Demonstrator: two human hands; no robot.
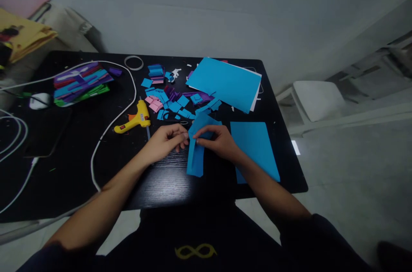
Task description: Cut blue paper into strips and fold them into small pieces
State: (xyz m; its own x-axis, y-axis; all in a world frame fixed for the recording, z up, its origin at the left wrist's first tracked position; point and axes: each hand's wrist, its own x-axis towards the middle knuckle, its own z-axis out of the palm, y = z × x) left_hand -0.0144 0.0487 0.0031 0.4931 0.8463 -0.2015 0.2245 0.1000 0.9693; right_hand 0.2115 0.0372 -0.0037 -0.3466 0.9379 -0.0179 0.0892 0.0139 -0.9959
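Observation:
A folded piece of blue paper (197, 158) is held between my two hands above the black table. My left hand (170, 139) pinches its left edge with thumb and fingertips. From the other side my right hand (219, 140) grips the same paper, thumb and index finger together near the fold. Just beyond the hands lies a scatter of small cut paper pieces (183, 101), mostly blue with some purple and pink. To the right of my right hand rests a flat blue sheet (254, 145).
Left of my hands lies a yellow glue gun (133, 119). A white cable (93, 164) loops across the black table (122, 186). Folded coloured paper (80, 83) lies at back left, a blue sheet stack (225, 81) at back right. A white stool (318, 100) stands beyond the right edge.

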